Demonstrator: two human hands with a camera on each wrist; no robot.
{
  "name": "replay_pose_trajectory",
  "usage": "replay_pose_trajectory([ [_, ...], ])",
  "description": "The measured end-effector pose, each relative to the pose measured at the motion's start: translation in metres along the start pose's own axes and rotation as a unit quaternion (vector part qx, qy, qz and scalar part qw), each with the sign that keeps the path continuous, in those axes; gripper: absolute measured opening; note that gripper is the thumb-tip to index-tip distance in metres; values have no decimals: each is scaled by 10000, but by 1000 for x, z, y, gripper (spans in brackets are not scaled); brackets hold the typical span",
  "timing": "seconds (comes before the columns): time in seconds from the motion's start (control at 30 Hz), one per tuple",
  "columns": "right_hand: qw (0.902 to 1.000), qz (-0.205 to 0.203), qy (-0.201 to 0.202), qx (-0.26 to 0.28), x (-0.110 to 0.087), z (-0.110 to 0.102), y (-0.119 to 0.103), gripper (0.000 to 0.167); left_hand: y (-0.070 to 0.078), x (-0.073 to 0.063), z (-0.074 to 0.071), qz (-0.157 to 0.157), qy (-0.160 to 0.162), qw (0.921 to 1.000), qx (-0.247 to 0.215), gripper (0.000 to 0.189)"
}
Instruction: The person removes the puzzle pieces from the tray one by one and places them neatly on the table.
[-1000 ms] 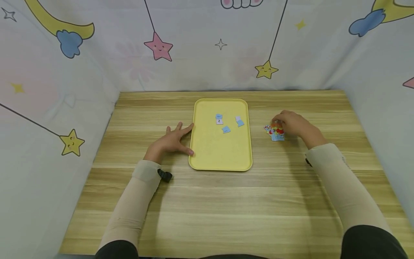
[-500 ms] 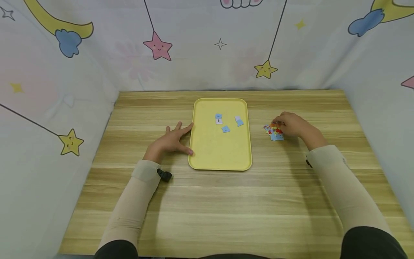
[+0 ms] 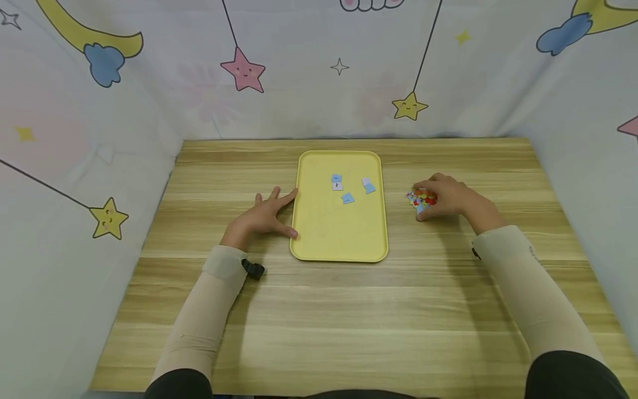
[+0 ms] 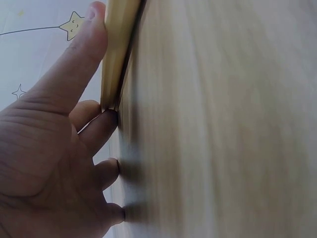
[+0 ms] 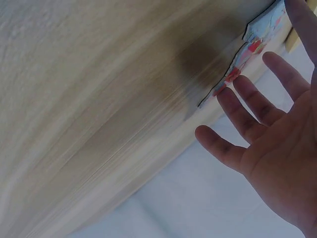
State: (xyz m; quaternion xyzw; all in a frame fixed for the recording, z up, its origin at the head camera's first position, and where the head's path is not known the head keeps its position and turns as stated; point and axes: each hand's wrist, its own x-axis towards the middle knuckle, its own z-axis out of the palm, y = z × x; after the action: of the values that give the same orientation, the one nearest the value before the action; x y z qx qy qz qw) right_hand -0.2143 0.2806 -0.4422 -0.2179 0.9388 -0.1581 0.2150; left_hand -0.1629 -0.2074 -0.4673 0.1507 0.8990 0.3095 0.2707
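Observation:
My left hand is spread on the table with its thumb and index fingertip against the left rim of a yellow tray. In the left wrist view its thumb lies along the tray's edge, fingertips at the wood. To the right of the tray, my right hand reaches over a small colourful patch of flat, puzzle-like pieces, thumb at its near side and index finger at its far side. The right wrist view shows its fingers fairly straight, fingertips right at the patch.
Inside the tray lie a blue-and-white piece, a blue piece and another blue-and-white piece. A wooden table carries everything. Behind it hangs a white cloth printed with stars and moons.
My right thumb has come into view at the patch's near side, and the hand has opened wider across it. The left hand and tray stay put.

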Motion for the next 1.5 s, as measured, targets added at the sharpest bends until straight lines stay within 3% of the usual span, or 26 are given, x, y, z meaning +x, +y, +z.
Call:
replay_pose_trajectory([
  [0.3, 9998, 89, -158, 11, -3, 1, -3, 99, 0, 1, 0, 33, -8, 10000, -47, 124],
  [0.6, 9996, -66, -135, 238, -3, 3, -1, 89, -1, 0, 0, 62, 15, 10000, 1, 125],
  [1.5, 9990, -192, -140, 376, -4, 0, -1, 82, -4, 3, 0, 179, 7, 9998, 55, 127],
])
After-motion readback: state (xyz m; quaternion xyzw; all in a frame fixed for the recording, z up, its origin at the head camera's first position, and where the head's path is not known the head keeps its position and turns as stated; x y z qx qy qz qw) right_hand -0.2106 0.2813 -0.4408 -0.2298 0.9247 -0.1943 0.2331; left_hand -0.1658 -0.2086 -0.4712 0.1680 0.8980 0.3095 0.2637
